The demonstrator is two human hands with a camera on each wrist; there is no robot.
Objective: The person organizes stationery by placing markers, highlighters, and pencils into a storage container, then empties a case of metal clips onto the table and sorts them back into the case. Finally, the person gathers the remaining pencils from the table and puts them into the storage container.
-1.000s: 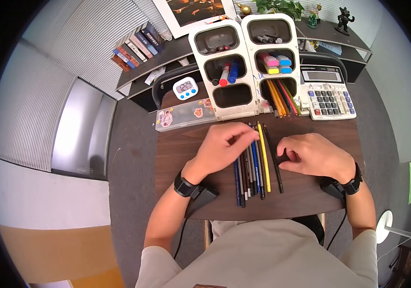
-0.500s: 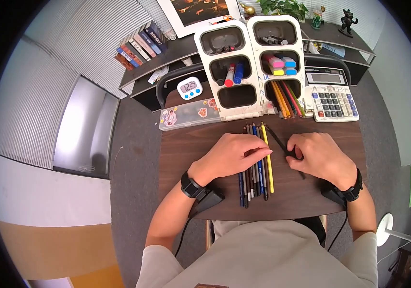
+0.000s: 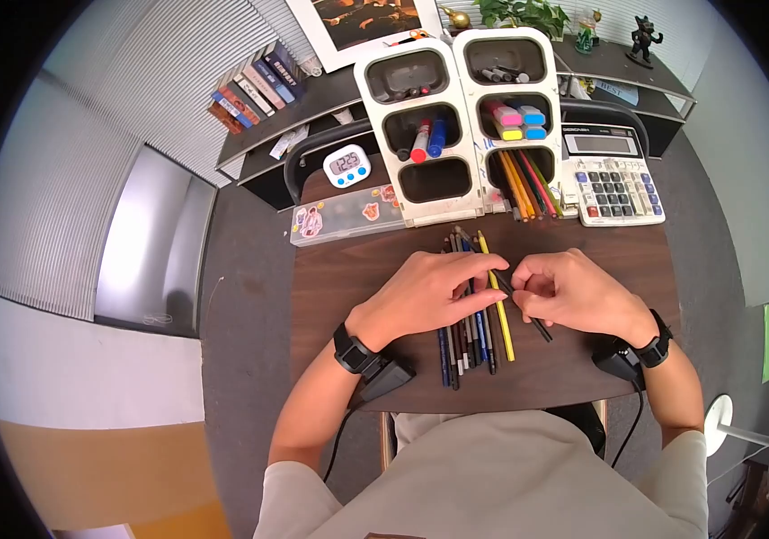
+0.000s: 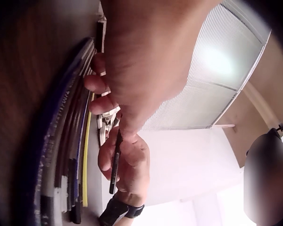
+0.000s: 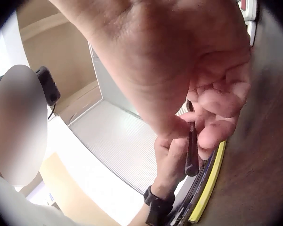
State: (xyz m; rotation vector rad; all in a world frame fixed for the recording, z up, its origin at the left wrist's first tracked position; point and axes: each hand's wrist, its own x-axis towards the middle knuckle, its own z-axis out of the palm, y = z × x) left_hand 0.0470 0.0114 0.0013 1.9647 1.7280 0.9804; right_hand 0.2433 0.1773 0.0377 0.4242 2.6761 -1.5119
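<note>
My right hand (image 3: 573, 287) pinches a black pencil (image 3: 539, 331) between thumb and fingers. The pencil slants down to the right, and its near end sticks out below the hand, as the right wrist view shows too. My left hand (image 3: 429, 287) is over the row of pencils (image 3: 444, 364), thumb and index finger spread apart beside the black pencil's upper part. Blue, grey, brown and black pencils lie side by side in that row, partly covered by the left hand. A yellow pencil (image 3: 504, 332) lies along the row's right edge.
Behind the pencils stands a white organizer (image 3: 443, 208) with markers, highlighters and colored pencils in its compartments. A calculator (image 3: 620, 184) is at the right, a digital timer (image 3: 346, 166) and a stickered translucent case (image 3: 344, 218) at the left.
My right hand has taken hold of the black pencil and brought it left toward my left hand. The left thumb and index finger have parted. The timer went from 12:24 to 12:25.
</note>
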